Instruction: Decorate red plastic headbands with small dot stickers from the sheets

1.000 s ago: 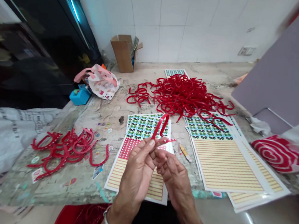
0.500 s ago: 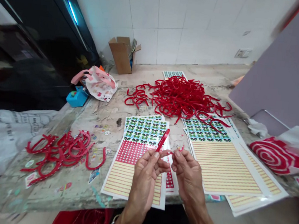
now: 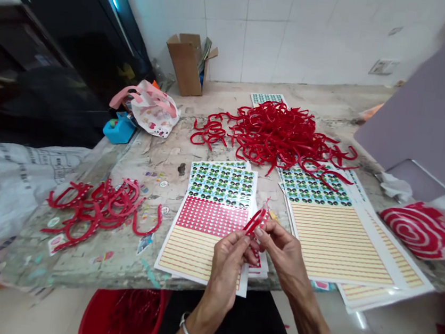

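Note:
A curved red band (image 3: 255, 221) is held between both hands over the near sticker sheets. My left hand (image 3: 229, 259) pinches its lower end, with fingers closed. At the band's right side, my right hand (image 3: 280, 248) grips it between thumb and fingers, where a strip with white marks runs along it. Beneath the hands lie printed sheets (image 3: 212, 217) with green, red and yellow rows. To the left is a small pile of red bands with white dots (image 3: 99, 212). Behind the hands rises a large heap of plain red bands (image 3: 276, 133).
More printed sheets (image 3: 338, 244) lie at right, near a red-and-white swirled bag (image 3: 412, 226). Further back stand a cardboard box (image 3: 185, 69), a patterned bag (image 3: 156, 111) and a blue tape dispenser (image 3: 119, 129). A red tub (image 3: 95, 313) sits below the table edge.
The band has turned from upright to a curved arc between the hands, and my right hand has moved onto it. The view has shifted slightly, showing more of the red tub.

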A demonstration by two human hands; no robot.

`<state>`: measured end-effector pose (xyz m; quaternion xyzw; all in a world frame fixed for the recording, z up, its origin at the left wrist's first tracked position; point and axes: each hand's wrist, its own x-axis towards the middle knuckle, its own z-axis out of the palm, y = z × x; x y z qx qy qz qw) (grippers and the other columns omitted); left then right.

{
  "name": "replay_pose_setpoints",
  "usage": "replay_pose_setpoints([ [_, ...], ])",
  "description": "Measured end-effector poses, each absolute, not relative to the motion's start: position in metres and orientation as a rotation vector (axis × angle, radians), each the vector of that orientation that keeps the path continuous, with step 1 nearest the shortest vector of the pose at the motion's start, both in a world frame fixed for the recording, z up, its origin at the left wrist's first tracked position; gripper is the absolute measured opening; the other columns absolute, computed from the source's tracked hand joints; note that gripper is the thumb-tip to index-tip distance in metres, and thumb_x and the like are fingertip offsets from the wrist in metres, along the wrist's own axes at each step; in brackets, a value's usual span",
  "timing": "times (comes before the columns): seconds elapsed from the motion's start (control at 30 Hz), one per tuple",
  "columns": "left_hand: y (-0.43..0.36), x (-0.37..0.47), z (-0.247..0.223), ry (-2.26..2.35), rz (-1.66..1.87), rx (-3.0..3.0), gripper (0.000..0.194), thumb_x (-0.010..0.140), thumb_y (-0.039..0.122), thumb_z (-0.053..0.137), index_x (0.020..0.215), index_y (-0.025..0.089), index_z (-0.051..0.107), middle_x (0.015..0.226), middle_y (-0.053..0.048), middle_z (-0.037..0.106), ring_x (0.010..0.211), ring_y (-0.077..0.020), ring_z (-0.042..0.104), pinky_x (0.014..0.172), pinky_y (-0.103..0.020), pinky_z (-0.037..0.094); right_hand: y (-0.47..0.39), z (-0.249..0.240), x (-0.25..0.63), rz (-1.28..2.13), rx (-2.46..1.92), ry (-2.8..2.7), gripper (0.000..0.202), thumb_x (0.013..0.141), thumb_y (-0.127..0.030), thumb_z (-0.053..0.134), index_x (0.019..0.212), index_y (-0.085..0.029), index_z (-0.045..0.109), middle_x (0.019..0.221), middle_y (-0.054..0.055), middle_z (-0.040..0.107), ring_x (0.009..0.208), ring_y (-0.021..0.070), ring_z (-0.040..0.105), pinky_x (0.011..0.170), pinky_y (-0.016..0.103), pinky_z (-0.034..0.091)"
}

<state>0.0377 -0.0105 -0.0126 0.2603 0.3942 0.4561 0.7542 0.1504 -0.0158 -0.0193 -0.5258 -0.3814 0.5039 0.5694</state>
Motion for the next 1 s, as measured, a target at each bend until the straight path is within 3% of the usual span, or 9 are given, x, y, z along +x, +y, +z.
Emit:
replay_pose_setpoints([
  [0.27,-0.01,0.037,-0.015,0.865,0.991,0.611,0.015,0.081,0.021,0.057,0.073,0.01,0.064,0.066,-0.004,0.063,0.053,-0.0079,0.054,0.055,-0.02,0.043,-0.012,-0.019,0.148,1.261,-1.275,-0.756,0.028,0.067,-0.04,0.071,0.071,-0.016,0.056,0.065,-0.003,0.054,0.051,0.0075,0.047,0.048,0.02,0.039],
  [1.0,-0.011,0.039,-0.012,0.855,0.978,0.602,0.013,0.078,0.022,0.059,0.072,0.011,0.062,0.065,-0.003,0.063,0.051,-0.0078,0.052,0.056,-0.02,0.042,-0.016,-0.031,0.145,1.119,-1.324,-0.781,0.023,0.073,-0.037,0.067,0.072,-0.016,0.056,0.061,-0.002,0.052,0.048,0.0076,0.045,0.044,0.02,0.038],
])
